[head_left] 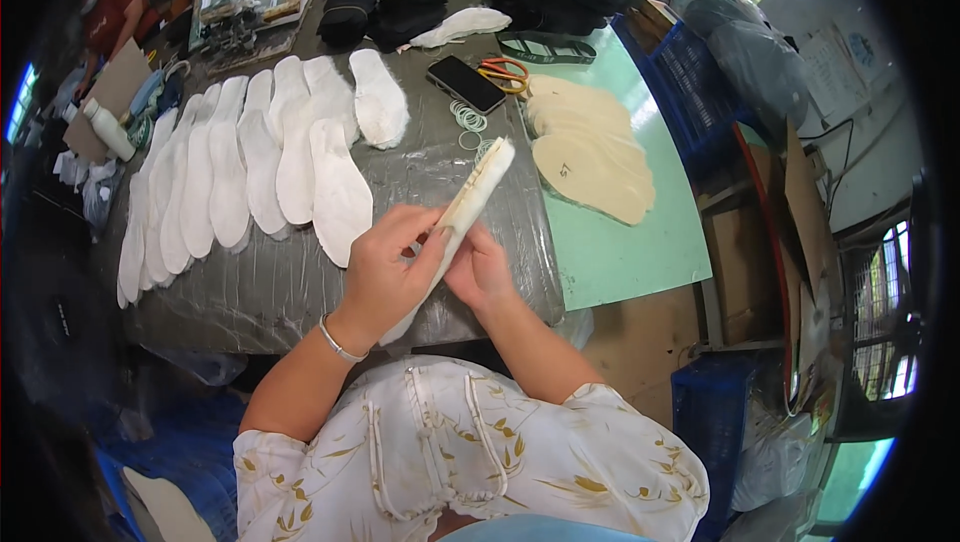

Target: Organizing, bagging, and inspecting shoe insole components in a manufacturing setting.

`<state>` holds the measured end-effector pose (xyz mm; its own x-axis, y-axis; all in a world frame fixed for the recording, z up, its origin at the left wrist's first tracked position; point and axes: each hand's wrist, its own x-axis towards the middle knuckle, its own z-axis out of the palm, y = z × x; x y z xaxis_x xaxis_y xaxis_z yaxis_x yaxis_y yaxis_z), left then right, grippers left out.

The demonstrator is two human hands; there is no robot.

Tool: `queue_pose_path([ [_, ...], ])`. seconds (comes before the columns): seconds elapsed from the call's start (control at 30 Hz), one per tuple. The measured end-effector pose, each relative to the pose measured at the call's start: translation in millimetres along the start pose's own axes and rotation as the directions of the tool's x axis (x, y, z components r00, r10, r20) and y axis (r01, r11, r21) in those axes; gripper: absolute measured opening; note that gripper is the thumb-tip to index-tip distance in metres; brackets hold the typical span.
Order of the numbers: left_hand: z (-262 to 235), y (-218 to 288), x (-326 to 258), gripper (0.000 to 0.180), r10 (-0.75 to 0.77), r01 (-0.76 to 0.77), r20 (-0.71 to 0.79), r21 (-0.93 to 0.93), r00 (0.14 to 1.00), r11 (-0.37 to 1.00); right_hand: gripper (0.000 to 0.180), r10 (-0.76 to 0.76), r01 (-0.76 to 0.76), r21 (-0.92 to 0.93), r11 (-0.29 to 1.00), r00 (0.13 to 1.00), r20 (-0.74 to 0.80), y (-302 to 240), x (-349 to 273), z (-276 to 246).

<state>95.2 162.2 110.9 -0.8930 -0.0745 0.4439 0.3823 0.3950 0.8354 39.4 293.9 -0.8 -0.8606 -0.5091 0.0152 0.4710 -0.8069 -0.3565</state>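
Observation:
Both my hands hold a white fleecy insole (483, 178) edge-on above the near side of the table; it may be a few layers stacked, which I cannot tell. My left hand (385, 260) pinches it near the middle, thumb and fingers closed on its edge. From the other side my right hand (482, 270) grips it, its fingers partly hidden behind. Just past the insole's far tip lie several pale rubber bands (467, 120). To the left, several white insoles (228, 162) overlap in a row, and a loose insole (379, 102) sits beyond them.
A black phone (466, 85) and orange-handled scissors (503, 75) lie ahead. Beige insole pieces (595, 162) are piled on the green board (620, 267) at right. Black bundles (410, 17) occupy the far end. Blue crates (690, 72) stand at right; a person (112, 17) is at far left.

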Motion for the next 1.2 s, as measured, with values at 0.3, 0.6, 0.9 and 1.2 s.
queue_pose_path([
  [0.3, 2, 6, -3, 0.017, 0.297, -0.291, 0.037, 0.342, 0.954, 0.894, 0.05, -0.429, 0.521, -0.611, 0.596, 0.85, 0.306, -100, -13, 42],
  [0.6, 4, 9, -11, 0.027, 0.408, -0.426, 0.159, 0.53, 0.899, 0.733, 0.046, -0.218, 0.507, -0.845, -0.168, 0.817, 0.533, -111, -31, 73],
  [0.9, -2, -7, -23, 0.027, 0.535, -0.533, 0.152, 0.494, 0.831, 0.687, 0.023, -0.208, 0.476, -0.863, 0.17, 0.873, 0.441, -119, -38, 58],
  [1.2, 4, 0, -23, 0.015, 0.193, -0.187, -0.006, 0.221, 0.981, 0.957, 0.069, -0.14, 0.285, -0.715, 0.638, 0.957, 0.256, -121, -39, 28],
])
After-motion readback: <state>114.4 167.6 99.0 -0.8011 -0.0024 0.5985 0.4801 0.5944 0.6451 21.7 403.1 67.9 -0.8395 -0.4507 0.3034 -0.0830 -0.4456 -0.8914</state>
